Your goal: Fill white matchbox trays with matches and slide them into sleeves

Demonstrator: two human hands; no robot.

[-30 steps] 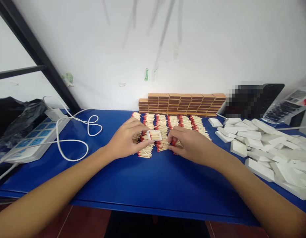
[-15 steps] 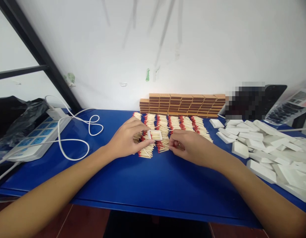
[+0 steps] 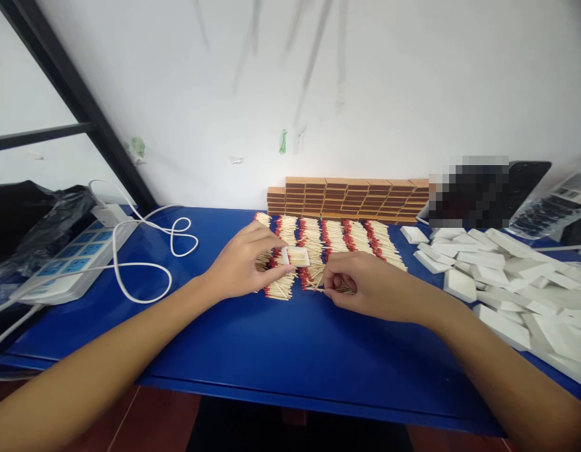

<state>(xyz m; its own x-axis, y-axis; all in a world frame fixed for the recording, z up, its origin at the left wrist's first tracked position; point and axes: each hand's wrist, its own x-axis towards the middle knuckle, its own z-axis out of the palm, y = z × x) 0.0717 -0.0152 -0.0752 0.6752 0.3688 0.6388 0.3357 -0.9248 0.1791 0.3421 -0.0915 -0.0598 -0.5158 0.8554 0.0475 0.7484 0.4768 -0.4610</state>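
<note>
A small white matchbox tray with some matches in it is held by my left hand, thumb at its near side and fingers at its far left. Under and around it lie rows of red-headed matches on the blue table. My right hand is right of the tray, its thumb and forefinger pinched at the near end of a row. A match shows at those fingertips. The palm side of the right hand is partly hidden.
Stacked brown matchboxes line the wall. A heap of white trays lies at the right, with a phone and a plastic bottle behind. A power strip and white cable occupy the left.
My right hand has moved slightly toward me, down to the near end of the match row. My left hand keeps the tray in nearly the same place.
</note>
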